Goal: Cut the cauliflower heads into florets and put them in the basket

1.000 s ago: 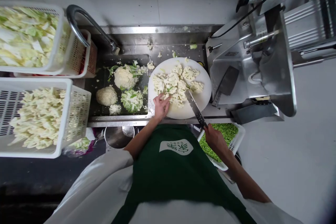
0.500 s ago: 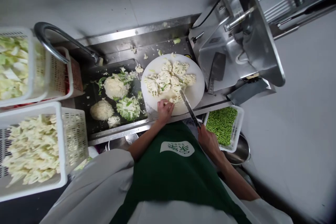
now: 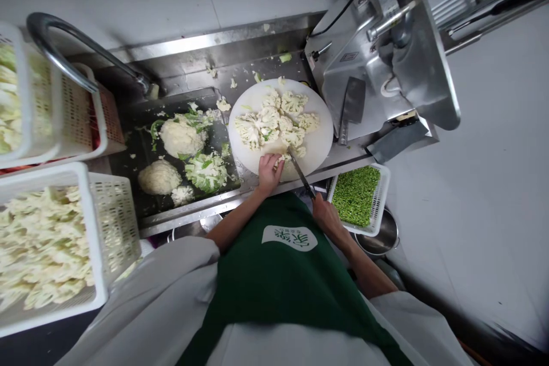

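A round white cutting board (image 3: 323,136) carries several cut cauliflower florets (image 3: 269,117). At the board's near edge my left hand (image 3: 270,174) has its fingers curled down over a small cauliflower piece (image 3: 282,158), mostly hidden under them. My right hand (image 3: 329,218) is wrapped around the dark handle of a knife (image 3: 302,175). The blade points up and left, its tip close beside my left fingertips and the held piece. To the board's left, in the sink, lie a whole cauliflower head (image 3: 182,136), a second head (image 3: 159,177) and a greener leafy one (image 3: 207,171).
A white basket of cauliflower florets (image 3: 95,223) stands at left, below crates of cut cabbage (image 3: 9,100). A faucet (image 3: 86,51) arches over the sink (image 3: 171,214). Right of the board are a metal slicer (image 3: 422,68), a cleaver (image 3: 354,102) and a basket of chopped greens (image 3: 357,197).
The knife and my right hand have shifted left, bringing the blade closer to my left hand. A floret piece now lies right of the blade tip. The whole view has shifted slightly.
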The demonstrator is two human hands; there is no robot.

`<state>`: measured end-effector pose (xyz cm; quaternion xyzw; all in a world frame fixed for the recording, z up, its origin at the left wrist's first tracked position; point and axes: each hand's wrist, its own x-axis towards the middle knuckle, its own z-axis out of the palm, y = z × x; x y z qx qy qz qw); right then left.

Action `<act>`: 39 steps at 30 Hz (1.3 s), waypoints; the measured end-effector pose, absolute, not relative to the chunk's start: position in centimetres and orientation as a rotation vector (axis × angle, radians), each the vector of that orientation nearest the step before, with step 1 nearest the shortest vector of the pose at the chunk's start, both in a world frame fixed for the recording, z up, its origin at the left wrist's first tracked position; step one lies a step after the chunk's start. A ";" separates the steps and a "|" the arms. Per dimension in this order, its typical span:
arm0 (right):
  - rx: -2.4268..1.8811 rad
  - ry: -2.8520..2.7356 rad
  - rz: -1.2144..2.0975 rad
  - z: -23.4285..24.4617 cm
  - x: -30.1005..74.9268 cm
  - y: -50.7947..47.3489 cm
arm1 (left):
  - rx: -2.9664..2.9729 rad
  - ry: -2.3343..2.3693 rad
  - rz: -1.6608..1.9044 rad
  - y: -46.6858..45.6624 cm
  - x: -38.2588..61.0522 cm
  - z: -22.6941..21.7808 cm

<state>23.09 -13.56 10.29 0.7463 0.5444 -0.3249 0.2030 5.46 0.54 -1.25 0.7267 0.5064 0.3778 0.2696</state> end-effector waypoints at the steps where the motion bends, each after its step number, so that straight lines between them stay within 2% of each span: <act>1: 2.095 1.530 -0.905 10.5 23.3 -13.5 | 1.958 1.358 1.024 0.5 5.4 -1.3; 7: 2.162 1.613 -0.877 12.5 24.1 -14.7 | 1.980 1.344 1.093 0.5 5.6 -2.1; 15: 2.064 1.646 -0.969 10.0 24.0 -12.5 | 1.967 1.386 1.082 0.4 5.8 -1.9; 18: 2.046 1.670 -0.980 10.6 24.5 -11.9 | 1.960 1.436 1.046 0.3 5.8 -1.9; 22: 2.100 1.731 -0.920 12.9 27.1 -12.1 | 1.935 1.485 1.076 1.2 5.9 -0.9; 26: 2.102 1.707 -0.721 14.4 31.4 -11.2 | 1.881 1.440 1.102 4.2 7.4 0.4; 31: 1.852 1.824 -0.556 14.7 36.2 -6.7 | 1.819 1.413 1.089 6.9 10.1 0.6; 34: 1.630 1.945 -0.524 15.3 37.8 -3.1 | 1.845 1.487 1.191 6.3 11.0 0.5; 39: 1.364 2.074 -0.466 16.4 39.5 1.5 | 1.899 1.499 1.117 5.2 12.2 0.2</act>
